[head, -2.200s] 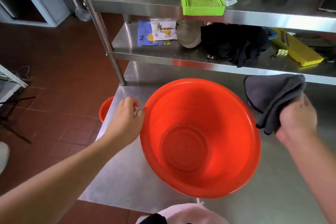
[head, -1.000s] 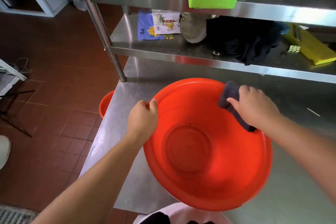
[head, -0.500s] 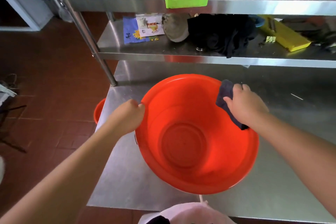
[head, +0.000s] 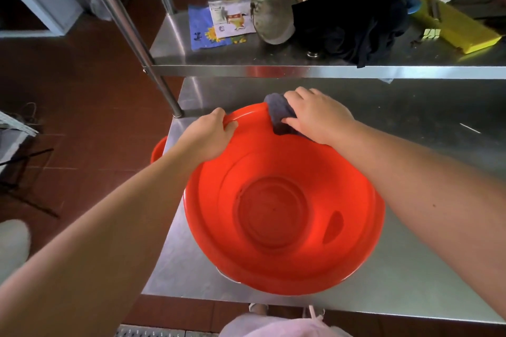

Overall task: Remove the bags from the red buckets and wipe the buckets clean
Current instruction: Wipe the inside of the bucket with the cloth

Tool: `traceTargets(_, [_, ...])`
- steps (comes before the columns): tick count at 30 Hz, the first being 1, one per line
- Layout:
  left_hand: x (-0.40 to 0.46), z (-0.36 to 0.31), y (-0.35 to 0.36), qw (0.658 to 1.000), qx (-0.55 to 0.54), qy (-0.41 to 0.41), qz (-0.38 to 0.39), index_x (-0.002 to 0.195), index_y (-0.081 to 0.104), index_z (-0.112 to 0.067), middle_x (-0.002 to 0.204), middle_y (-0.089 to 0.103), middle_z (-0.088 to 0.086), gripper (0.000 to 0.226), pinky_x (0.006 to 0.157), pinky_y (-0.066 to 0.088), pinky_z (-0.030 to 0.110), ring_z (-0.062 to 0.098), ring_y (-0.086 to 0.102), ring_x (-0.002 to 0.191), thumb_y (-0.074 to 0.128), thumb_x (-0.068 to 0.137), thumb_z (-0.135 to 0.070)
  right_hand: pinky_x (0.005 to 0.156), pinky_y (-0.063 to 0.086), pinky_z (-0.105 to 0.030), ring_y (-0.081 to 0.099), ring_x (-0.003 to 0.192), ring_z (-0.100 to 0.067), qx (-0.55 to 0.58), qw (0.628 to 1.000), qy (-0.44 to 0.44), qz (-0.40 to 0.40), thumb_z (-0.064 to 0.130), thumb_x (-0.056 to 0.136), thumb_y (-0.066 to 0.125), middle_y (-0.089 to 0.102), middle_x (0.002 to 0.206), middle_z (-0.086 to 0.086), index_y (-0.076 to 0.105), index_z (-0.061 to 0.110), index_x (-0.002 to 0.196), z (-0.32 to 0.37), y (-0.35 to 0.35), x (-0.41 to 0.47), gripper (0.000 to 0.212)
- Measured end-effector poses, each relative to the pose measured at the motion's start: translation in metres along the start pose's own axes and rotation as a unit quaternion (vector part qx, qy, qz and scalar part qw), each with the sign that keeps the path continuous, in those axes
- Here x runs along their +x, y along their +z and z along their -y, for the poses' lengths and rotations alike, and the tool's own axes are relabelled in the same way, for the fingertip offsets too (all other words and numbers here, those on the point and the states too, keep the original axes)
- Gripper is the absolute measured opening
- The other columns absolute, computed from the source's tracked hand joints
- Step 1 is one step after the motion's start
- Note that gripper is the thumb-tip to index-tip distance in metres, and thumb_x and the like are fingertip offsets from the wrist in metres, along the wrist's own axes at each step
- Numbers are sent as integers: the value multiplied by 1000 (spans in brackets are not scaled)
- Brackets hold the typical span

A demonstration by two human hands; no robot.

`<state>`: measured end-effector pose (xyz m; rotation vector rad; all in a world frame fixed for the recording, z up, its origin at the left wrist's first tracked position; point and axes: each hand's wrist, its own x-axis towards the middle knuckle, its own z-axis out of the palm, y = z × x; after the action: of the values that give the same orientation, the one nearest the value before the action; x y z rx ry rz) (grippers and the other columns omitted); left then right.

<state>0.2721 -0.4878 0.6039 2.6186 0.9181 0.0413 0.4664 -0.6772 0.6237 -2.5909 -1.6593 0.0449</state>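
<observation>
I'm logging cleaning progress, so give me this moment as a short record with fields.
surface: steel table
bucket: red bucket on table, no bag inside
left hand: grips far rim
right hand: presses grey cloth on far rim
second bucket: red bucket edge on floor, mostly hidden

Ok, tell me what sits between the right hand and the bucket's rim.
In the head view, a folded grey cloth lies under the right hand, pressed against the far rim of the red bucket. The left hand grips the rim bare.
</observation>
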Motion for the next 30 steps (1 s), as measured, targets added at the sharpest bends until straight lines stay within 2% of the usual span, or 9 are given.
traceTargets(7, [-11, 1, 9, 999, -2, -11, -43, 90, 43, -15, 69, 44, -5, 41, 69, 39, 41, 33, 50, 75, 46, 106, -53, 79, 45, -43, 59, 107, -39, 17, 985, 171, 1, 55, 97, 55, 59, 116, -17, 51, 6, 117, -7, 1, -43, 53])
traceTargets(9, [-11, 0, 10, 999, -3, -14, -47, 89, 42, -16, 68, 44, -5, 41, 68, 38, 40, 32, 49, 73, 46, 105, -53, 74, 39, -41, 60, 109, -41, 53, 970, 235, 20, 53, 98, 55, 59, 118, -19, 50, 5, 118, -15, 0, -69, 52])
traceTargets(15, [-11, 1, 15, 998, -10, -23, -61, 92, 42, -15, 68, 41, -5, 41, 67, 37, 40, 30, 45, 72, 45, 106, -53, 72, 35, -37, 63, 107, -44, 110, 916, 384, 45, 40, 99, 60, 61, 118, -29, 47, -5, 118, 3, 5, -163, 50])
traceTargets(18, [-13, 1, 14, 998, -18, -15, -58, 94, 42, -14, 69, 41, -6, 39, 68, 36, 40, 31, 46, 74, 45, 106, -51, 73, 42, -39, 65, 100, -44, 143, 900, 409, 44, 39, 97, 62, 65, 110, -29, 50, -4, 110, 18, 14, -201, 46])
traceTargets(22, [-18, -2, 11, 997, -32, -29, -57, 97, 44, -13, 77, 48, -3, 41, 69, 37, 40, 31, 48, 78, 45, 106, -52, 72, 44, -38, 65, 97, -43, 176, 885, 431, 25, 38, 96, 61, 65, 107, -27, 50, 0, 106, 9, 19, -195, 40])
traceTargets(25, [-23, -4, 9, 993, -64, -93, -19, 108, 51, -11, 100, 64, 10, 47, 73, 38, 39, 32, 51, 83, 45, 102, -58, 69, 38, -37, 65, 100, -44, 151, 900, 407, 30, 39, 97, 59, 65, 110, -28, 49, 2, 107, -17, 16, -169, 40])
traceTargets(27, [-29, -1, 4, 986, -81, -140, 33, 127, 55, -9, 115, 67, 14, 70, 78, 41, 40, 31, 53, 90, 38, 96, -70, 68, 37, -37, 64, 98, -43, 131, 921, 365, 40, 42, 97, 59, 65, 110, -26, 46, 8, 103, -35, 11, -152, 36])
traceTargets(28, [-32, 2, 1, 983, -76, -153, 62, 132, 55, -10, 118, 66, 15, 81, 80, 42, 40, 31, 54, 93, 33, 92, -76, 67, 37, -37, 64, 97, -42, 121, 932, 339, 46, 43, 98, 58, 65, 109, -24, 44, 10, 101, -43, 8, -143, 36])
traceTargets(30, [-32, 6, -6, 984, -60, -140, 89, 124, 58, -12, 107, 64, 11, 90, 77, 42, 39, 28, 56, 90, 21, 83, -83, 67, 37, -38, 63, 97, -39, 93, 952, 287, 61, 46, 98, 57, 64, 111, -21, 43, 12, 100, -58, 1, -124, 36])
